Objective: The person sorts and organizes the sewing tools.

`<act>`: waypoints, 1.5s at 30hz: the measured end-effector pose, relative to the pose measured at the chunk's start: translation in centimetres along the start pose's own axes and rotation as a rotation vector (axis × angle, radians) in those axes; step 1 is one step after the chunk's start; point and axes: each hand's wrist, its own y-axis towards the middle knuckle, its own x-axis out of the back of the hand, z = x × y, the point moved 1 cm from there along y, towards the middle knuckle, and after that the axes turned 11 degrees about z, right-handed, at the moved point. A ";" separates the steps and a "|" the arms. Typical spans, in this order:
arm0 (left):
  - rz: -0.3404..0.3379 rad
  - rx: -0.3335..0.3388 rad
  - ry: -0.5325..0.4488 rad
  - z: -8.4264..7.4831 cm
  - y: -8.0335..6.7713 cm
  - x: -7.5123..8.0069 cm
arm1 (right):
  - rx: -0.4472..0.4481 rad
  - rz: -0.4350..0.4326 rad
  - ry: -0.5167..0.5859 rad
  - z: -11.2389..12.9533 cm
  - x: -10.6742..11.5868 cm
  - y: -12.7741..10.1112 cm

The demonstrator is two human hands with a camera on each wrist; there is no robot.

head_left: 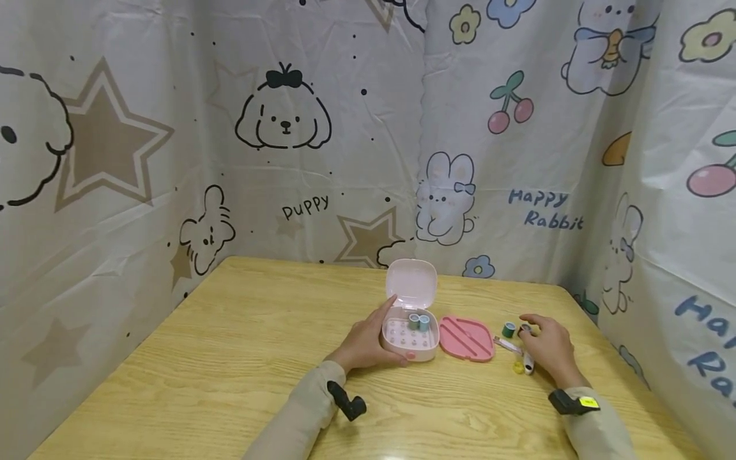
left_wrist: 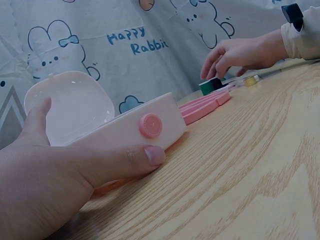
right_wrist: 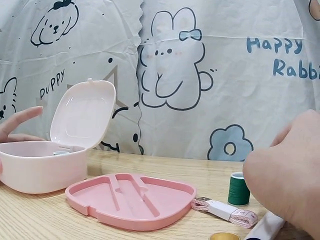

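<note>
My left hand (head_left: 362, 344) grips a pale pink sewing box (head_left: 422, 352) at its left side, thumb across the front near the round pink latch (left_wrist: 150, 125). The box's lid (head_left: 411, 283) stands raised at the back. Two blue-green thread spools (head_left: 419, 322) stand on pegs inside, at the rear. Over to the right, my right hand (head_left: 550, 348) pinches a dark thread spool (head_left: 524, 329) between thumb and fingers, at table height. Beside it stands a green thread spool (head_left: 508, 330). In the right wrist view the hand hides the dark spool.
A pink divided tray (head_left: 466, 338) lies just right of the box. Between tray and right hand are a folded tape measure (right_wrist: 225, 212), a white slim tool (head_left: 528, 364) and a small yellow item (head_left: 519, 367). Printed curtains (head_left: 356, 128) hang around the wooden table (head_left: 230, 358).
</note>
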 end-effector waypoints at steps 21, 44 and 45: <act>0.014 0.029 0.013 0.1 -0.3 -0.8 | 0.001 0.020 -0.078 -1.1 -0.8 -0.9; 0.001 0.026 0.016 0.1 0.0 -0.1 | -0.003 -0.016 -0.064 -0.3 -0.4 0.1; 0.002 0.028 0.017 0.1 -0.1 0.0 | -0.003 -0.016 -0.062 -0.2 -0.4 0.1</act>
